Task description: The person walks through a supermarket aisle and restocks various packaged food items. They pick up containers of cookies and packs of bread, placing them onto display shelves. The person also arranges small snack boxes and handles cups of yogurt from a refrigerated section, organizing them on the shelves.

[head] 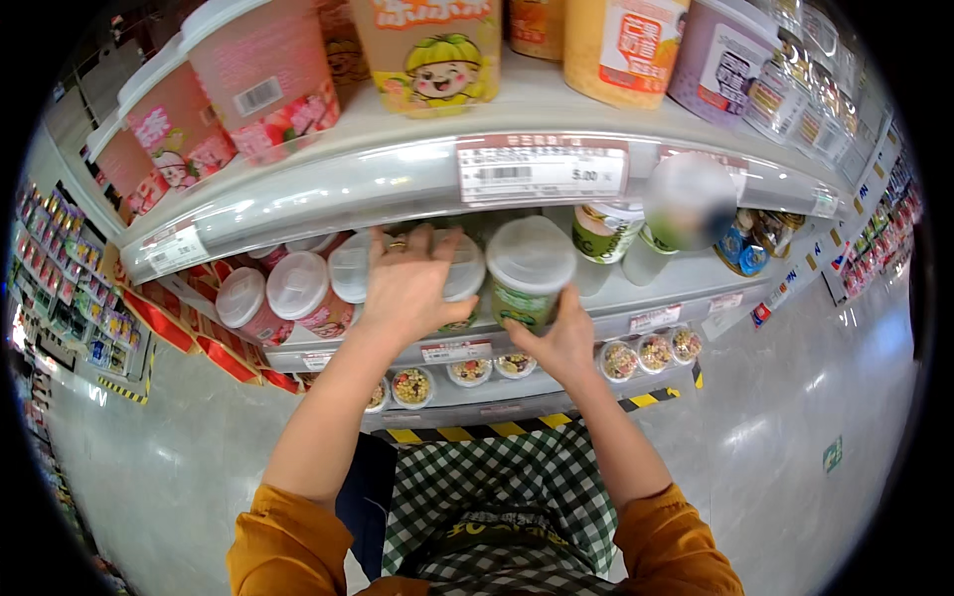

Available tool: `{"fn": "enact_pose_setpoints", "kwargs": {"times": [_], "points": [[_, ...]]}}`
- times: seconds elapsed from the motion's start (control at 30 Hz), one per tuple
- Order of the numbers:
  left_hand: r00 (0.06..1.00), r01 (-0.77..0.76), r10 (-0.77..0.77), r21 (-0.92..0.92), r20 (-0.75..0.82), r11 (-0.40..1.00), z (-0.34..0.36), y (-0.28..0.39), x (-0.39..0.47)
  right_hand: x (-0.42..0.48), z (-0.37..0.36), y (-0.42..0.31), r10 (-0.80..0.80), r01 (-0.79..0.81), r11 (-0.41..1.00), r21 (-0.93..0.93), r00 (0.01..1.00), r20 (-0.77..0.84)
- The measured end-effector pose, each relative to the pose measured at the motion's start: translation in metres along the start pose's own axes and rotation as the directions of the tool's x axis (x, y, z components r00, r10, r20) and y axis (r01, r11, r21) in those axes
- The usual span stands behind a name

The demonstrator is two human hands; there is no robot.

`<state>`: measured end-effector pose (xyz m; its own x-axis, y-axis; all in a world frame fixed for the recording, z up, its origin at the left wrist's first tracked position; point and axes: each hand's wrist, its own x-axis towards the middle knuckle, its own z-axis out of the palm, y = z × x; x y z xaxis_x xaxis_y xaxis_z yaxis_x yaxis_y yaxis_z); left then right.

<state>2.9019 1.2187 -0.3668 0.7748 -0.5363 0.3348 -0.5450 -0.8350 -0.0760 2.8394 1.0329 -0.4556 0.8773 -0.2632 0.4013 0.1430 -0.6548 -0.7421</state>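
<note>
My right hand grips a green-labelled plastic cup with a frosted white lid, at the middle of the lower shelf. The thumb is on its front and the fingers are around its right side. Left of it, my left hand lies over two white-lidded cups. One lid shows left of the hand and a second cup's lid shows between index finger and thumb. The fingers are spread, with a ring on one of them. Whether they grip a cup is hidden.
Pink-labelled cups stand at the left of this shelf. A green and white cup stands to the right. Close above is the upper shelf's price rail, under large drink tubs. Lidded cups of cereal-like pieces sit below.
</note>
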Motion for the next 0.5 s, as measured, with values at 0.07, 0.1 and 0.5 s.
{"fn": "enact_pose_setpoints", "kwargs": {"times": [0.07, 0.1, 0.5], "points": [[0.997, 0.033, -0.032, 0.008, -0.064, 0.999, 0.004, 0.000, -0.005, 0.003, 0.009, 0.006, -0.094, 0.084, 0.988, -0.131, 0.993, -0.071], [0.997, 0.041, -0.041, 0.004, -0.062, 0.999, 0.004, 0.003, -0.006, 0.004, 0.008, 0.005, -0.101, 0.090, 0.985, -0.144, 0.993, -0.068], [0.995, -0.058, 0.048, -0.118, -0.089, 0.991, -0.007, 0.037, 0.011, 0.008, -0.015, 0.012, -0.238, 0.223, 0.942, -0.249, 0.971, -0.031]]}}
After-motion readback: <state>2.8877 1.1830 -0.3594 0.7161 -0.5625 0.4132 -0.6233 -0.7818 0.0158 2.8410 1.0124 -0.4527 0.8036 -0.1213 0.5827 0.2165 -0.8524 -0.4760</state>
